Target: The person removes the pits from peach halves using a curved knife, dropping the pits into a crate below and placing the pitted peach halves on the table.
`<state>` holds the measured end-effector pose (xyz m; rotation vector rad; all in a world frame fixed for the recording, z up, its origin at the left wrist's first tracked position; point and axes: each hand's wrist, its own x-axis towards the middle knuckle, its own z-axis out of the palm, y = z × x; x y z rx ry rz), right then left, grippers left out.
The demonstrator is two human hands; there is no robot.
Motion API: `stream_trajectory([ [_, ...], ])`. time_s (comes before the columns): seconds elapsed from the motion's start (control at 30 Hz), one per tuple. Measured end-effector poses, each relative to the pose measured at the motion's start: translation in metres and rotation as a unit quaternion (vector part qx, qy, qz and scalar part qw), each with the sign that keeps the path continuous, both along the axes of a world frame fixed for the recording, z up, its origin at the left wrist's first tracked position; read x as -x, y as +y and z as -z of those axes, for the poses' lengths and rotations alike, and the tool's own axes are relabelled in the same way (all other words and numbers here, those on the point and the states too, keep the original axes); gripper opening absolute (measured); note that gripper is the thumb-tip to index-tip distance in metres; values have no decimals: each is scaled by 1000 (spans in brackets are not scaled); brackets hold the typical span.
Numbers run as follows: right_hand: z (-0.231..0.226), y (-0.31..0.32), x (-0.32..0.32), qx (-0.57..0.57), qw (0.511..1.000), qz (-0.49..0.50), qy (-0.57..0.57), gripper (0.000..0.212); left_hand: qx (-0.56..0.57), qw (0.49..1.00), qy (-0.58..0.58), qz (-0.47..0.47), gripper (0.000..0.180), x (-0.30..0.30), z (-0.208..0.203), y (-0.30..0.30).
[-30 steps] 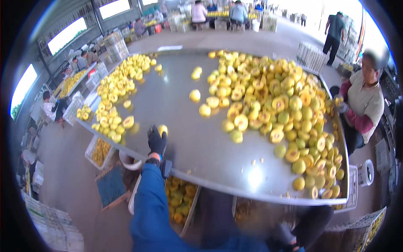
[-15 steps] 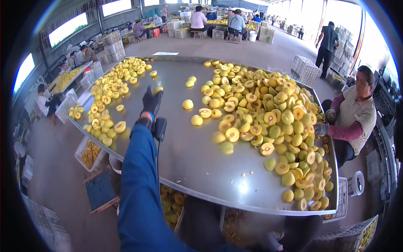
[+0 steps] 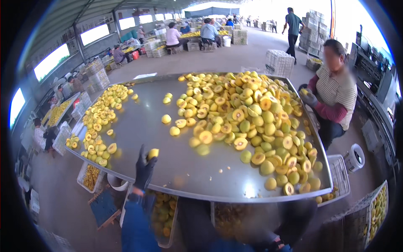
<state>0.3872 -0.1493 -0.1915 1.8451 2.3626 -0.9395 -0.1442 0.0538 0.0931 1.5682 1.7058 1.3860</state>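
My left hand (image 3: 145,170), in a black glove, is above the near edge of the metal table (image 3: 138,113). A yellow peach half (image 3: 153,153) sits between its thumb and fingers. Of my right arm, a dark wristband (image 3: 278,242) shows at the lower edge; the hand itself is blurred and its fingers cannot be made out. To the right lies a big heap of yellow-green halved peaches (image 3: 256,122), several with brown hollows facing up. A smaller pile of halves (image 3: 98,122) lies along the table's left side.
Crates of fruit (image 3: 166,216) stand under the table's near edge. A co-worker (image 3: 336,92) sits at the right side, gloved hands around a piece of fruit. A white bucket (image 3: 354,157) and a crate (image 3: 338,174) are near the right corner. A person walks at the back.
My left hand has come back from the far left part of the table to its near edge, with the peach half. The view has shifted. The co-worker's hands have left the heap.
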Motion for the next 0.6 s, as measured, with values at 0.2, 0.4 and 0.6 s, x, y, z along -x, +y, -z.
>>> stream_trajectory([
  [0.2,-8,1,9,-42,996,-26,73,38,-1,982,-42,-185,68,30,77,-158],
  [0.4,-31,-2,10,-19,992,-55,110,39,24,890,358,-282,66,79,114,-164],
  [0.6,-33,-2,16,26,992,-58,105,36,-130,920,343,-139,61,-3,52,-21],
])
